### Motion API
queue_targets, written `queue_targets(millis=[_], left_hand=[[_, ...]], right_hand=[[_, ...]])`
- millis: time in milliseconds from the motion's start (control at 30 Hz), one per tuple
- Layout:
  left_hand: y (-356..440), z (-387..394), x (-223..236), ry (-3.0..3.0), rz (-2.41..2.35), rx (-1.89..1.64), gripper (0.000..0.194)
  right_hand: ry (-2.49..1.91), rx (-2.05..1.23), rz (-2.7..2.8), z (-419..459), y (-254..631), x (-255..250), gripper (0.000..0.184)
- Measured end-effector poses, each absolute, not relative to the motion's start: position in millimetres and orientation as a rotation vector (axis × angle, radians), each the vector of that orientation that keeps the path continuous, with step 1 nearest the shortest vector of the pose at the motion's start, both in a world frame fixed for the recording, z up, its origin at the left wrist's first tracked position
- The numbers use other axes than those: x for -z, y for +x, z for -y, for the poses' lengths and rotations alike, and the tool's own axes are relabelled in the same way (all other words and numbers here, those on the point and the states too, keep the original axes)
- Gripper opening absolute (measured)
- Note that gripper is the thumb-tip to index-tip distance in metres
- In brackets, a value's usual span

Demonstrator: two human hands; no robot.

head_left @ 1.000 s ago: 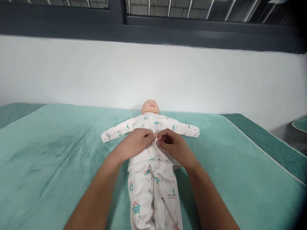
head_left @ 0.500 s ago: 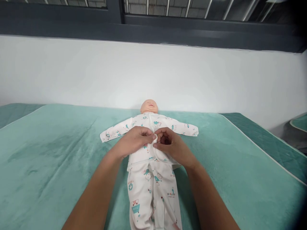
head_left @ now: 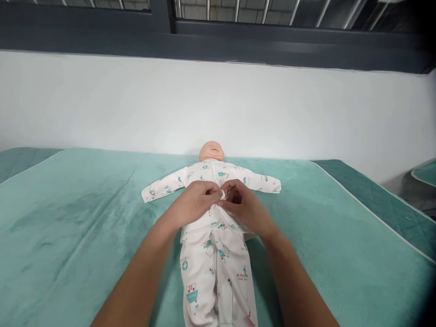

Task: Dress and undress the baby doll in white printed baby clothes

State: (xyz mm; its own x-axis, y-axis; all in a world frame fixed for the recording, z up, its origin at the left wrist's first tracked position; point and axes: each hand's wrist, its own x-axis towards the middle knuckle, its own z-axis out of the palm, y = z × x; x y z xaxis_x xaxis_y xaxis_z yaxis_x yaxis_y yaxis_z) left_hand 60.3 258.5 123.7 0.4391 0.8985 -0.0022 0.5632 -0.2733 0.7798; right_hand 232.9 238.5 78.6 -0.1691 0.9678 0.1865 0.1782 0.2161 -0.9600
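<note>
A baby doll (head_left: 211, 151) lies on its back, head toward the wall, its sleeves spread to both sides. It wears a white printed baby shirt (head_left: 199, 222) and matching trousers (head_left: 200, 268). Over the middle of the chest, my left hand (head_left: 198, 200) pinches the front edge of the shirt. Close against it, my right hand (head_left: 243, 204) is closed on the same edge from the other side. A small fold of white cloth shows between the fingertips. Whether a button or snap is in the pinch is hidden by my fingers.
Under the doll spreads a green plush cover (head_left: 102, 227) with pale piping and darker quilted side panels (head_left: 371, 195). Behind it rises a white wall (head_left: 218, 104), topped by a dark window frame (head_left: 238, 45) with metal bars.
My left hand has shifted slightly to the right, closer to my right hand. The pinched shirt edge is bunched more tightly between the fingers. The doll lies as before.
</note>
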Motion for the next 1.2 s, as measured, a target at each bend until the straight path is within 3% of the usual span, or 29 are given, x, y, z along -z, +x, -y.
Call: queue_targets(millis=[200, 767, 1200], left_hand=[[61.8, -252.5, -127.6, 2.250, -1.374, -0.542, 0.027], [63.5, -253.7, -123.8, 2.318, -1.317, -0.532, 0.026], [61.2, -258.7, -120.0, 2.270, -1.342, -0.588, 0.031]], right_hand=[[-1.137, -0.926, 1.530, -239.9, 222.3, -74.8, 0.019], [-1.074, -0.975, 1.544, -243.7, 226.5, -71.3, 0.014], [-1.039, -1.108, 1.530, -245.6, 236.1, -71.2, 0.022]])
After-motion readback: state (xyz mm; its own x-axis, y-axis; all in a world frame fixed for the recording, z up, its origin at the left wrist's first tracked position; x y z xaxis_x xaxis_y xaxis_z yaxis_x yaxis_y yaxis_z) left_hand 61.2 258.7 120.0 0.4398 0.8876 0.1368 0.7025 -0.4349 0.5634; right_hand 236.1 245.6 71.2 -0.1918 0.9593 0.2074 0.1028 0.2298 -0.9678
